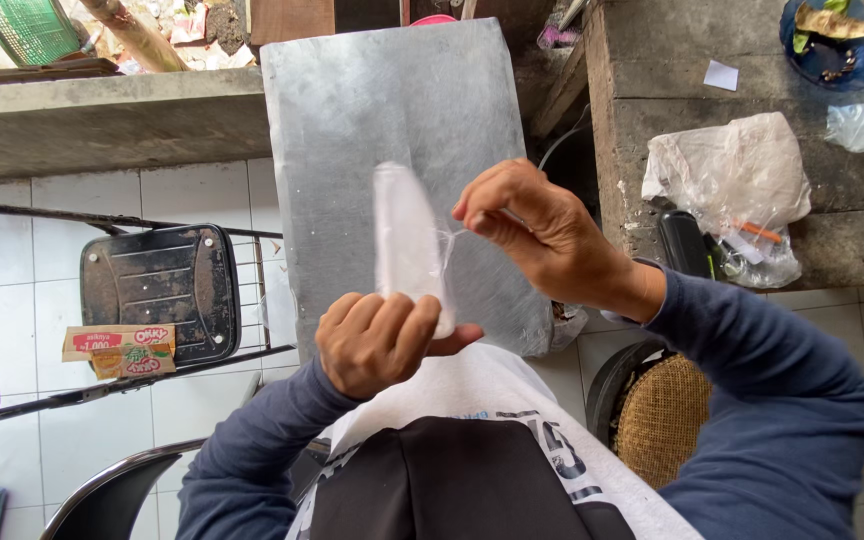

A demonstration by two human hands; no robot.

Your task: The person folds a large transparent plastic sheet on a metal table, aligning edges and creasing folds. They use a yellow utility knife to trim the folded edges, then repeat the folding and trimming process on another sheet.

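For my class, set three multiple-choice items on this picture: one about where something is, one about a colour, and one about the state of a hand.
1. Where does the crumpled plastic bag lie?
A. on the concrete ledge at the right
B. on the black chair seat
C. on the tiled floor

2. What colour are the person's sleeves?
A. red
B. dark blue
C. white

3. How does the left hand stand?
A. open and flat on the metal sheet
B. closed round the lower end of the long white plastic-wrapped piece
C. resting on the woven basket

Answers:
1 A, the bag rests on the grey ledge.
2 B, both forearms are in dark blue cloth.
3 B, its fingers curl round the piece while the right hand pinches a thin strand beside it.
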